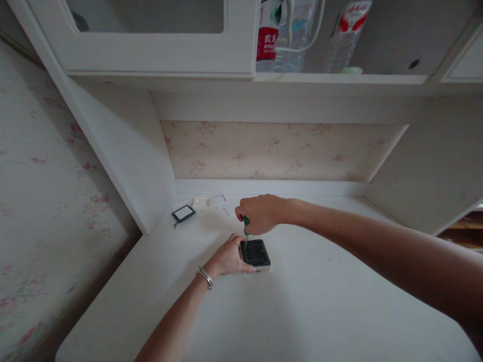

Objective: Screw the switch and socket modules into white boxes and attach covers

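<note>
A small square black device (256,253) with a pale rim lies on the white desk (302,311). My left hand (227,259), with a bracelet at the wrist, grips its left side. My right hand (262,213) is closed in a fist round a green-handled screwdriver (246,226). The screwdriver stands upright with its tip on the device's near left corner.
Several small white parts (211,202) and a black-framed square piece (183,213) lie at the back left of the desk. A cabinet side rises on the left. Water bottles (268,35) stand on the shelf above.
</note>
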### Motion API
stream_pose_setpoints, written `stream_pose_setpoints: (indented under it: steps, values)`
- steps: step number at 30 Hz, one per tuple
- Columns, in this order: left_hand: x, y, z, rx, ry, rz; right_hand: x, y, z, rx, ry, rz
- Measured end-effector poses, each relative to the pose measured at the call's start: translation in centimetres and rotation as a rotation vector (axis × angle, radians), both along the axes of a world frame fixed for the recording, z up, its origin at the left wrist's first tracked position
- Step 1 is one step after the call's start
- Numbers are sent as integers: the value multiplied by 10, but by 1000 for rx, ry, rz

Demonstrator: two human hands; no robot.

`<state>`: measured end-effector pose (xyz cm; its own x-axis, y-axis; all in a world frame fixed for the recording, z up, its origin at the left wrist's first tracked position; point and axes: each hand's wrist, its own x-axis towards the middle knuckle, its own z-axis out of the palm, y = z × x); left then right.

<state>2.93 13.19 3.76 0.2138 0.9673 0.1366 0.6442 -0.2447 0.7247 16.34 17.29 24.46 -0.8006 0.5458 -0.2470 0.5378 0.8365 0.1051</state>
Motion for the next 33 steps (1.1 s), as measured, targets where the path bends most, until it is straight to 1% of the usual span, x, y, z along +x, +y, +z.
stream_pose_setpoints:
  steps: [2, 3, 7, 9, 12, 16, 18, 20, 22, 24, 26, 29, 31, 33]
  values:
    - [0, 1, 0, -2, -1, 0, 1, 0, -1, 44, 14, -28]
    - [0, 1, 1, -4, -2, -1, 1, 1, -2, 57, 27, -16]
    - [1, 1, 1, -25, -23, -4, 2, 0, -3, 10, 41, 51]
    - [1, 1, 0, -38, -43, 0, 1, -1, -3, 8, 47, 23]
    - [1, 1, -1, -34, -62, 4, 0, -1, -4, 60, 69, 7]
    - [1, 2, -3, -24, -70, -5, -1, -1, -5, 36, 65, 82]
    - [1, 2, -3, -25, -70, 3, -1, -2, -5, 29, 61, 61]
    - [1, 2, -4, -18, -73, 13, -2, -1, -5, 58, 72, 31]
    - [1, 3, -5, -11, -82, 19, -1, -1, -6, 72, 89, 51]
    - [1, 3, -6, -17, -99, 24, 0, -1, -6, 48, 99, 89]
    - [1, 4, -8, -34, -125, 24, 2, -2, -5, 16, 95, 82]
    - [1, 5, -12, -60, -163, 15, 4, -3, -6, 46, 112, 43]
    - [1, 5, -13, -63, -179, 18, 5, -3, -6, 68, 125, 66]
    - [1, 5, -14, -47, -197, 25, 6, -4, -6, 58, 127, 85]
